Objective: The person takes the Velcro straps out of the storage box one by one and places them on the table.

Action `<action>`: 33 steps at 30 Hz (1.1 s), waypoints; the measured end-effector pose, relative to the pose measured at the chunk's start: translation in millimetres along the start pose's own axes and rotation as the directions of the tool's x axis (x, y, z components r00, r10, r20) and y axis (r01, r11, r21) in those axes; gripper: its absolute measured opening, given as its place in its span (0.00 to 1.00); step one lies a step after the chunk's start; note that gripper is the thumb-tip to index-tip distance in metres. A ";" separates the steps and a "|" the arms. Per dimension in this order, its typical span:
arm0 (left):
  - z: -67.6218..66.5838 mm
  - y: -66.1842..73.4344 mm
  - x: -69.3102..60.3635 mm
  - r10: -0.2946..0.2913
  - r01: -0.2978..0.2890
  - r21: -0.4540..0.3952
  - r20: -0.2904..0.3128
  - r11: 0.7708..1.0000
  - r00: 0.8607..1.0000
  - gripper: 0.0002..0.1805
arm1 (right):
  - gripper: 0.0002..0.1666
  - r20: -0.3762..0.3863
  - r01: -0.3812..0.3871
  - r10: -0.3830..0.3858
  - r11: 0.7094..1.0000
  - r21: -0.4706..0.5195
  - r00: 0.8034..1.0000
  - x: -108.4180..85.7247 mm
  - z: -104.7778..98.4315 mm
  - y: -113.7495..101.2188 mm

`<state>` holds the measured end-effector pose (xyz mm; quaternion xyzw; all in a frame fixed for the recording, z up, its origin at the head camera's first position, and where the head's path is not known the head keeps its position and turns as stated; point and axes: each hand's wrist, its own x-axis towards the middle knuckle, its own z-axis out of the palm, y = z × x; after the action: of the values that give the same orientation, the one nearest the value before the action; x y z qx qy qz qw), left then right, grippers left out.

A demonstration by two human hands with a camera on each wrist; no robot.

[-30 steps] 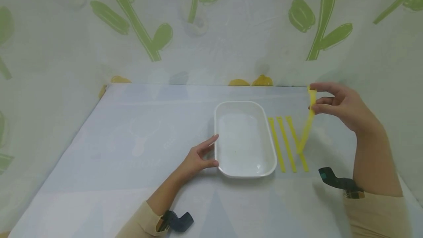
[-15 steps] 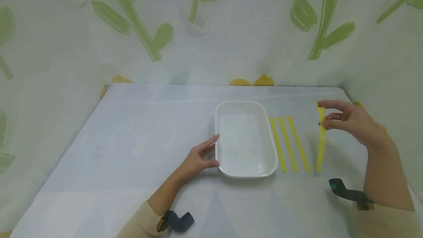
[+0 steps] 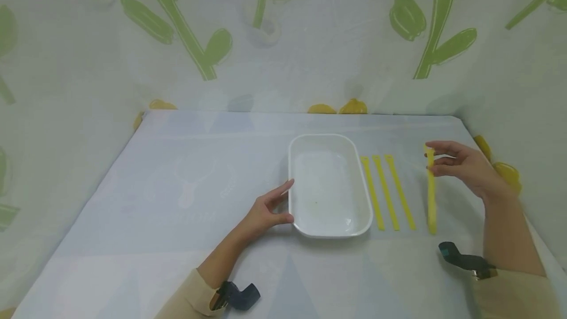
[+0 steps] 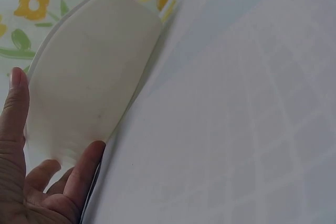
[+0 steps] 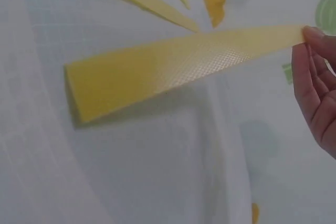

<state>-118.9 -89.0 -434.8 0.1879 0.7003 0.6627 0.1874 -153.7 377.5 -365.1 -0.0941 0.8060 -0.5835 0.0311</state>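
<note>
In the head view my left hand (image 3: 265,209) holds the left side of a white rectangular tray (image 3: 296,159), with thumb and forefinger spread along its rim. The left wrist view shows the thumb at the rim and bent fingers against the outer wall of the tray (image 4: 89,66). To the right, my right hand (image 3: 467,169) pinches a flat yellow strap (image 3: 431,201) near its upper, slotted end. Its lower end hangs at or just above the table; I cannot tell whether it touches. In the right wrist view, thumb and fingers pinch the far end of this textured strap (image 5: 152,72).
Three similar yellow straps lie side by side right of the tray: one nearest it (image 3: 373,193), a middle one (image 3: 387,193) and a right one (image 3: 400,193). The pale table (image 3: 199,161) meets a leaf-patterned backdrop (image 3: 328,38) behind and at the sides.
My right hand has moved right and down with its strap, away from the three lying straps; the strap now hangs almost straight toward the viewer. Left hand and tray stay put.
</note>
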 end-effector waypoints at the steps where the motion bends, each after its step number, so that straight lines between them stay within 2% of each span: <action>1: 0.0 0.3 0.0 0.002 -0.002 0.003 0.001 1.000 1.000 0.53 | 0.32 0.011 -0.004 0.003 1.000 0.007 1.000 1.8 -0.1 2.4; 10: 0.2 0.9 -0.9 0.002 -0.002 -0.008 0.006 1.000 1.000 0.51 | 0.30 0.058 -0.046 0.045 0.999 0.027 0.997 15.5 4.4 22.1; 16: 0.3 -1.9 -0.1 0.017 -0.017 -0.002 0.013 1.000 1.000 0.52 | 0.28 0.042 -0.081 0.081 0.997 0.007 0.996 24.8 8.5 32.1; 23: 0.0 -3.6 0.2 0.026 -0.026 -0.004 0.010 1.000 1.000 0.54 | 0.25 0.024 -0.135 0.138 0.986 -0.098 0.990 31.3 16.6 33.6; 29: -0.9 -4.0 1.1 0.039 -0.039 -0.001 0.017 0.999 0.999 0.53 | 0.24 0.031 -0.178 0.184 0.974 -0.140 0.982 36.0 17.2 38.4; 33: -0.4 -2.5 1.1 0.035 -0.035 0.006 0.012 0.999 0.999 0.52 | 0.29 0.010 -0.218 0.227 0.947 -0.235 0.974 40.5 19.1 40.3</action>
<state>-120.0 -88.9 -437.2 0.2045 0.6978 0.6627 0.1792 -195.0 364.3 -406.9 -0.0162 0.8736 -0.4760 0.1002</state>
